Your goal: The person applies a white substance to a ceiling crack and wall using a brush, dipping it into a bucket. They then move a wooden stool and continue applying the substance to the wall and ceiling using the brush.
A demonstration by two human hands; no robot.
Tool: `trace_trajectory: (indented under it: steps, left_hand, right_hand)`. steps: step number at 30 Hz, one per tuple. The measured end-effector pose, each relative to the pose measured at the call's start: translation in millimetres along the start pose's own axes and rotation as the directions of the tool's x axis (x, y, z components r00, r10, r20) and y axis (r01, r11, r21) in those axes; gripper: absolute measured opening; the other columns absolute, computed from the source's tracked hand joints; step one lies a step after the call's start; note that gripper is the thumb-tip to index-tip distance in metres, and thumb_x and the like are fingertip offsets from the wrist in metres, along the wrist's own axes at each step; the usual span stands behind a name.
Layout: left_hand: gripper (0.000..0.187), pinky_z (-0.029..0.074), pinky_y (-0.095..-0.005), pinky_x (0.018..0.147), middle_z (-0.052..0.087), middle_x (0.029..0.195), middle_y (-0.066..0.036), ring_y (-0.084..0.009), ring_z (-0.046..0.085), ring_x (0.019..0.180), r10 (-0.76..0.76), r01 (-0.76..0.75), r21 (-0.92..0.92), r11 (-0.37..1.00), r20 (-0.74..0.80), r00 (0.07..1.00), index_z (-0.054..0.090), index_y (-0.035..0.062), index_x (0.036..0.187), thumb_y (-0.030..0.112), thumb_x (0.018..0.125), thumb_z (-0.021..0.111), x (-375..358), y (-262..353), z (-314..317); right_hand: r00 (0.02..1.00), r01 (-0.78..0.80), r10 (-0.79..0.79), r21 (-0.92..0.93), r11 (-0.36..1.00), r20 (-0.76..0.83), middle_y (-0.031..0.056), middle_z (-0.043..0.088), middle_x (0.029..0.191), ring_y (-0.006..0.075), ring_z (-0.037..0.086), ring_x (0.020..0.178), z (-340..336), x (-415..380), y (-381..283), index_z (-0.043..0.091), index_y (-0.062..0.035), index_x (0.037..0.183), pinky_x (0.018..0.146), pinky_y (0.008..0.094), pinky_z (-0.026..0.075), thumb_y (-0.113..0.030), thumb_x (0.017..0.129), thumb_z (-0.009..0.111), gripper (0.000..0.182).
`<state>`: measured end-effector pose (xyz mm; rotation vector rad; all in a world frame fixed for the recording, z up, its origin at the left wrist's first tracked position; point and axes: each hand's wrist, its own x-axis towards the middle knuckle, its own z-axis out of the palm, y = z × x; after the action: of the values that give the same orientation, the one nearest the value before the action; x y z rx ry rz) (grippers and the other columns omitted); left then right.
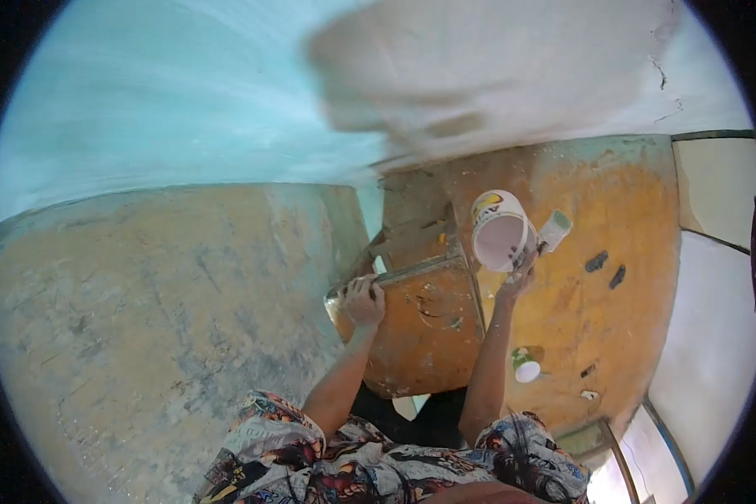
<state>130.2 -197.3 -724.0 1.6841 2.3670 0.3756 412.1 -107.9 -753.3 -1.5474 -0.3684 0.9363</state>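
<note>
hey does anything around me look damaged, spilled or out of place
A jagged crack in the pale wall at upper right looks like damage. The wooden furniture under your left hand is scuffed and stained, and two dark scraps lie loose on the orange floor. I see no clear spill.

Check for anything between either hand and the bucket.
Right hand: nothing visible; it holds the bucket. Left hand: lies on the wooden frame, whose top edge and side rail cross the view toward the bucket. Depth unclear.
</note>
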Motion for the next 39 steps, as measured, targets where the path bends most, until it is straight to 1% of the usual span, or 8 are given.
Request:
trace_trajectory:
  steps: [4,7,16,19,23,30,36,39]
  left_hand:
    - [0.021,0.033,-0.0441,0.091,0.063,0.091,-0.006,-0.0236,0.055,0.094,0.018,-0.018,-0.032,0.999,-0.014,1.000,0.064,0.0109,0.090,0.022,0.081,0.049,3,1,3]
    - [0.021,0.032,-0.0451,0.091,0.063,0.091,-0.005,-0.0233,0.055,0.094,0.035,-0.036,-0.027,0.999,-0.035,0.999,0.064,0.0109,0.089,0.022,0.081,0.049,-1,-2,6]
    - [0.022,0.032,-0.0410,0.092,0.064,0.094,-0.004,-0.0217,0.055,0.095,-0.002,0.002,-0.019,1.000,-0.024,1.000,0.065,0.0112,0.090,0.023,0.083,0.048,-6,-1,7]
    - [0.022,0.032,-0.0392,0.092,0.064,0.094,-0.004,-0.0210,0.056,0.096,0.030,-0.033,-0.061,0.998,-0.048,0.998,0.065,0.0110,0.089,0.023,0.084,0.047,-8,-5,7]
    - [0.023,0.032,-0.0382,0.092,0.064,0.094,-0.004,-0.0206,0.055,0.096,0.053,-0.056,-0.059,0.997,-0.046,0.998,0.064,0.0107,0.093,0.024,0.085,0.047,-10,-9,5]
    - [0.025,0.032,-0.0391,0.095,0.062,0.098,-0.005,-0.0208,0.055,0.097,0.145,-0.152,-0.177,0.972,-0.051,0.988,0.062,0.0108,0.100,0.025,0.083,0.050,-18,-16,-6]
    - [0.027,0.033,-0.0394,0.094,0.061,0.099,-0.006,-0.0217,0.054,0.097,0.192,-0.208,-0.173,0.963,-0.106,0.976,0.061,0.0101,0.101,0.025,0.081,0.052,-25,-27,-1]
    - [0.028,0.034,-0.0396,0.093,0.061,0.098,-0.007,-0.0223,0.054,0.097,0.173,-0.192,-0.172,0.966,-0.124,0.977,0.061,0.0094,0.101,0.026,0.080,0.053,-25,-25,-5]
  right_hand:
    - [1.000,0.013,-0.014,-0.124,0.992,-0.008,0.0089,0.059,0.091,0.0148,0.055,0.079,7,9,19,0.056,0.0058,0.107,0.071,0.0286,0.045,-0.043,0.093,0.045,0.051]
    - [0.996,0.042,-0.047,-0.068,0.997,-0.070,0.0078,0.059,0.085,0.0136,0.053,0.074,18,6,24,0.058,0.0055,0.102,0.068,0.0269,0.044,-0.045,0.092,0.046,0.053]
    - [0.985,0.111,-0.135,-0.207,0.972,-0.103,0.0086,0.059,0.081,0.0171,0.053,0.074,5,-6,53,0.058,0.0044,0.100,0.068,0.0311,0.043,-0.042,0.094,0.040,0.050]
    - [0.970,0.135,-0.152,-0.100,0.986,-0.188,0.0075,0.057,0.080,0.0161,0.053,0.076,7,-4,58,0.058,0.0029,0.099,0.068,0.0307,0.043,-0.039,0.095,0.040,0.046]
    - [0.939,0.286,-0.283,-0.013,0.958,-0.194,0.0059,0.055,0.082,0.0149,0.052,0.077,7,-1,59,0.058,0.0005,0.102,0.068,0.0301,0.042,-0.041,0.095,0.039,0.046]
    - [0.923,0.260,-0.236,0.040,0.965,-0.305,0.0063,0.057,0.083,0.0154,0.053,0.075,-10,-2,64,0.059,-0.0010,0.097,0.067,0.0308,0.043,-0.042,0.095,0.039,0.045]
    - [0.887,0.105,-0.242,-0.340,0.935,-0.393,0.0129,0.063,0.089,0.0241,0.057,0.077,-28,1,72,0.060,0.0025,0.106,0.071,0.0365,0.046,-0.047,0.094,0.034,0.057]
    - [0.878,0.087,-0.229,-0.331,0.940,-0.420,0.0191,0.063,0.092,0.0288,0.057,0.079,1,-29,35,0.059,0.0053,0.108,0.072,0.0403,0.046,-0.050,0.094,0.030,0.064]
